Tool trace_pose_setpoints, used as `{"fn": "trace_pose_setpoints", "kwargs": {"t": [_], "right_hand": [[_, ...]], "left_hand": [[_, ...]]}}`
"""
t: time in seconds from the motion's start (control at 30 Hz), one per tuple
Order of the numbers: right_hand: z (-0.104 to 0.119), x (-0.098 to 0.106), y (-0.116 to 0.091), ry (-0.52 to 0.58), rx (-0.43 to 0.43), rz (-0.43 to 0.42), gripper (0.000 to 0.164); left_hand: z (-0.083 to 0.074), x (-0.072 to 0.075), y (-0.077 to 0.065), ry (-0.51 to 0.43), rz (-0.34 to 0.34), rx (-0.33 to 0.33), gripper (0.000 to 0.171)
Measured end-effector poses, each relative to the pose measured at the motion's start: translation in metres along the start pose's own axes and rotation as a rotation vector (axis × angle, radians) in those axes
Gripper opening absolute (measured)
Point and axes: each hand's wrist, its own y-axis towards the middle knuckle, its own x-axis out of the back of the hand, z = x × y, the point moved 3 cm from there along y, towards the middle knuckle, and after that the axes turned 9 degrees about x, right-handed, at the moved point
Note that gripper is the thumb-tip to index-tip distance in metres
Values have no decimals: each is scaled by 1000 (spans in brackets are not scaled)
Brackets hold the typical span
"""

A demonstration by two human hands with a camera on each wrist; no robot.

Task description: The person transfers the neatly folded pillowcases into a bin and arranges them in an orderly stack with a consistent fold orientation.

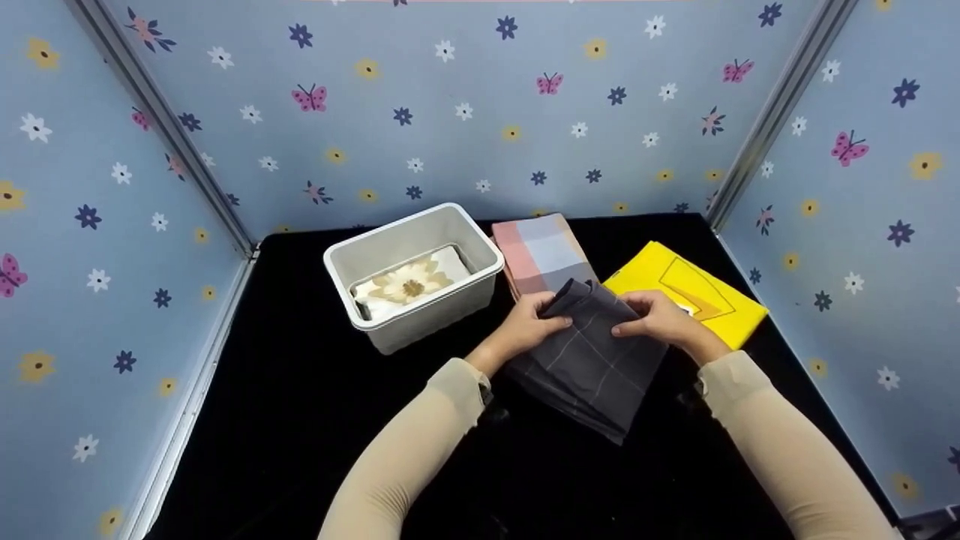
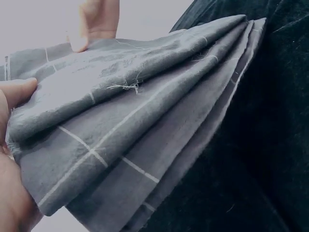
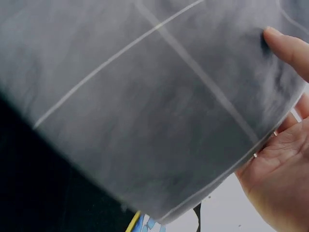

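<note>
A dark grey cloth (image 1: 592,360) with thin white check lines is held up between both hands, folded in layers. My left hand (image 1: 529,326) pinches its upper left edge, thumb in front and fingers behind. On the upper right edge, my right hand (image 1: 664,322) grips it the same way. In the left wrist view the folded layers of the cloth (image 2: 130,106) fan out, with a loose white thread tuft on one fold. The right wrist view shows the thumb (image 3: 289,50) pressing on the cloth's flat face.
Left of the hands stands a light grey bin (image 1: 427,319) holding a folded white cloth with a flower print (image 1: 412,285). Behind the grey cloth lies a folded pink, blue and grey cloth (image 1: 551,247). A folded yellow cloth (image 1: 705,289) is at the right. Patterned walls enclose the black tabletop (image 1: 285,420).
</note>
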Motion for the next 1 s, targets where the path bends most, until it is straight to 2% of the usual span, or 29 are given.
{"fn": "trace_pose_setpoints", "kwargs": {"t": [0.2, 0.4, 0.5, 0.67, 0.77, 0.87, 0.93, 1.0], "right_hand": [[-7, 2, -2, -29, -11, 27, 35], [-15, 5, -4, -84, -24, 23, 28], [-19, 6, -4, -120, -61, 15, 32], [-22, 3, -6, -133, -100, -3, 37], [-24, 2, -7, -88, -113, -22, 36], [-25, 2, -7, -24, -135, -81, 28], [-24, 2, -7, 45, -137, -138, 22], [-23, 2, -7, 157, -124, -187, 25]], "left_hand": [[-5, 21, -2, -47, -16, -14, 31], [-12, 43, -7, -62, -92, -3, 26], [-16, 51, -9, -70, -115, -2, 22], [-20, 61, -11, -100, -120, -3, 27], [-19, 66, -12, -105, -127, 1, 29], [-17, 71, -14, -115, -136, 13, 30], [-15, 75, -16, -118, -149, 25, 29], [-14, 79, -18, -117, -165, 41, 28]]}}
